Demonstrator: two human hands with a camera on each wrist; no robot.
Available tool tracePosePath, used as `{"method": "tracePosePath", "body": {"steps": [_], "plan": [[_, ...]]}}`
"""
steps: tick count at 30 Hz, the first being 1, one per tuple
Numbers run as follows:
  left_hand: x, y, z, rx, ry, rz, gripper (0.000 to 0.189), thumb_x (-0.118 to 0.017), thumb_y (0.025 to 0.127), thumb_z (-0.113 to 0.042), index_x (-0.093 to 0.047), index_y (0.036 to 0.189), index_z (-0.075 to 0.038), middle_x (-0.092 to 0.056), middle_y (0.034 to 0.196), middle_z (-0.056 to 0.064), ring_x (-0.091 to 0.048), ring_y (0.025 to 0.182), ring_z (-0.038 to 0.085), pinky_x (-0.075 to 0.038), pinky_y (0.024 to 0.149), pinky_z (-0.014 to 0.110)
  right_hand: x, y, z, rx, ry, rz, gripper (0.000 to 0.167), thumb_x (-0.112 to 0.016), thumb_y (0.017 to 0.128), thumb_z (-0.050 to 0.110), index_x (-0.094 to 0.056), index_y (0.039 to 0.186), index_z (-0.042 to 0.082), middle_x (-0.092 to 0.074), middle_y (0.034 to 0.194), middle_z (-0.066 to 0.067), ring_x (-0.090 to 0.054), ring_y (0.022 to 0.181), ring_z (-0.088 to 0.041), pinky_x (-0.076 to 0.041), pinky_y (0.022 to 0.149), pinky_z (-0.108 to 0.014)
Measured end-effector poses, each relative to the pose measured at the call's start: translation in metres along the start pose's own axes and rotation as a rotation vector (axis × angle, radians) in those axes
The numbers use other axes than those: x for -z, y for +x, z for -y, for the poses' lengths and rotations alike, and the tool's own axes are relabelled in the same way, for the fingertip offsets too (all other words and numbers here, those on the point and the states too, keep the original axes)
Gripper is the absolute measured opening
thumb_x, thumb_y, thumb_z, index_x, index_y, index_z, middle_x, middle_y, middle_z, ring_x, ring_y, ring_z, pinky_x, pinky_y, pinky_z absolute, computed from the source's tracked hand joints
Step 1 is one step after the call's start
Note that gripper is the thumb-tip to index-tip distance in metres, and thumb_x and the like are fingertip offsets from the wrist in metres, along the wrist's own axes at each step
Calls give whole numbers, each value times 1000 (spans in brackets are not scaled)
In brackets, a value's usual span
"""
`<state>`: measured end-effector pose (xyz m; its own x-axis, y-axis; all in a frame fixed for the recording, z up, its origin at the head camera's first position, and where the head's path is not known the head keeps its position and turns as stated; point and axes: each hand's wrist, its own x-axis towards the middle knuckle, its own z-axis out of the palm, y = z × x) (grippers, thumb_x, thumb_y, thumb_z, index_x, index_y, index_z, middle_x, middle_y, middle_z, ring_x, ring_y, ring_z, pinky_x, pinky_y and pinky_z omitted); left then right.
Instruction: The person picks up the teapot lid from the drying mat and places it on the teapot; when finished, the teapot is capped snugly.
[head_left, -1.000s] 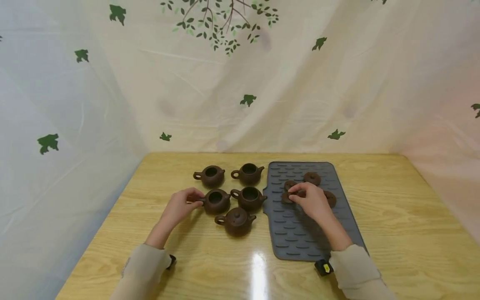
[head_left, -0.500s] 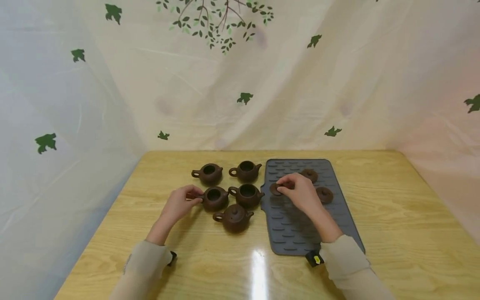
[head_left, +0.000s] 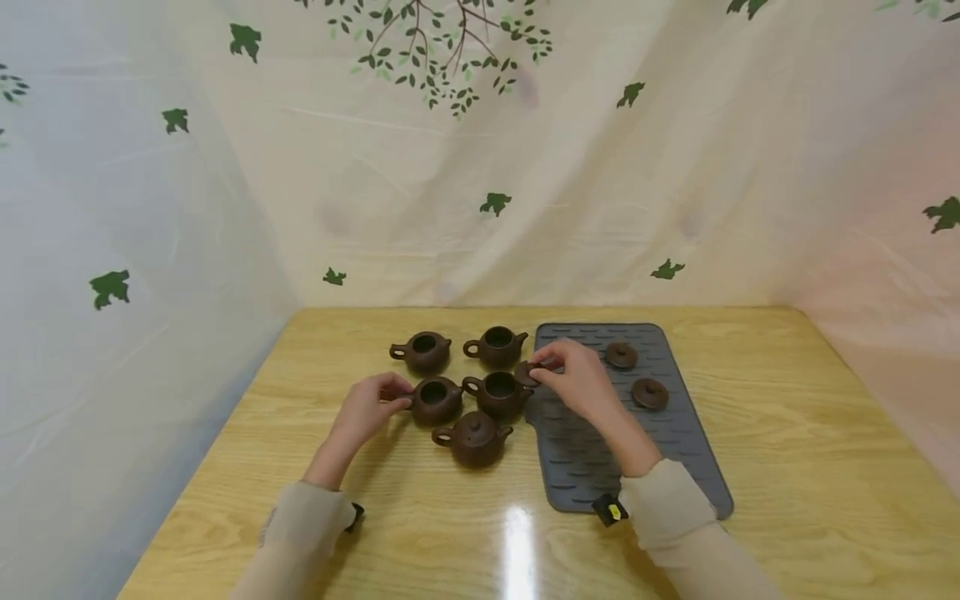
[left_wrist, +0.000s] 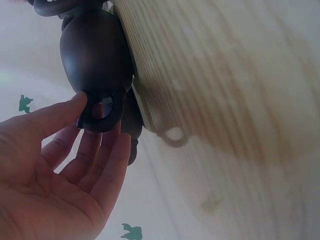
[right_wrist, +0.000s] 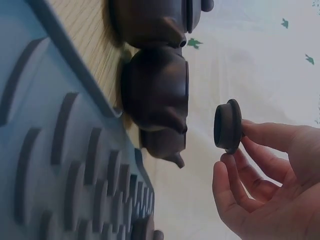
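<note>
My left hand (head_left: 367,412) holds a dark brown clay teapot (head_left: 437,402) by its ring handle (left_wrist: 119,111), thumb on one side and fingers behind. That teapot has no lid on. In my right hand (head_left: 581,383) a matching teapot lid (right_wrist: 228,127) is pinched between thumb and fingertips, tilted on edge in the right wrist view. The lid is raised beside the spout of another open teapot (head_left: 501,398). A teapot with its lid on (head_left: 477,442) stands nearest me. Two more open teapots, a left one (head_left: 426,354) and a right one (head_left: 498,347), stand behind.
A grey ridged mat (head_left: 585,467) lies right of the teapots on the wooden table (head_left: 795,433). On it rest a far lid (head_left: 621,356) and a nearer lid (head_left: 649,393). My right hand covers part of the mat. A printed curtain (head_left: 420,192) hangs behind.
My right hand has lifted the lid off the mat and carried it left to the teapots. My left hand keeps its hold on the teapot handle.
</note>
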<state>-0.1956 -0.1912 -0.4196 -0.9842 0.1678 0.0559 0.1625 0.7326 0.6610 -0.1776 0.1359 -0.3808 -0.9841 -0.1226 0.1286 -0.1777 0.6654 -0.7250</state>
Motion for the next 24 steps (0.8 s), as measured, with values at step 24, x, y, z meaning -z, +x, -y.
{"method": "tracePosePath", "body": {"steps": [24], "plan": [[0, -1, 1, -9, -10, 3, 13, -70, 92, -5, -71, 104, -6, -74, 104, 12, -71, 100, 31, -58, 85, 43, -46, 23, 47, 73, 38, 67, 12, -71, 93, 20, -74, 104, 17, -67, 116, -3, -67, 99, -22, -57, 84, -41]]}}
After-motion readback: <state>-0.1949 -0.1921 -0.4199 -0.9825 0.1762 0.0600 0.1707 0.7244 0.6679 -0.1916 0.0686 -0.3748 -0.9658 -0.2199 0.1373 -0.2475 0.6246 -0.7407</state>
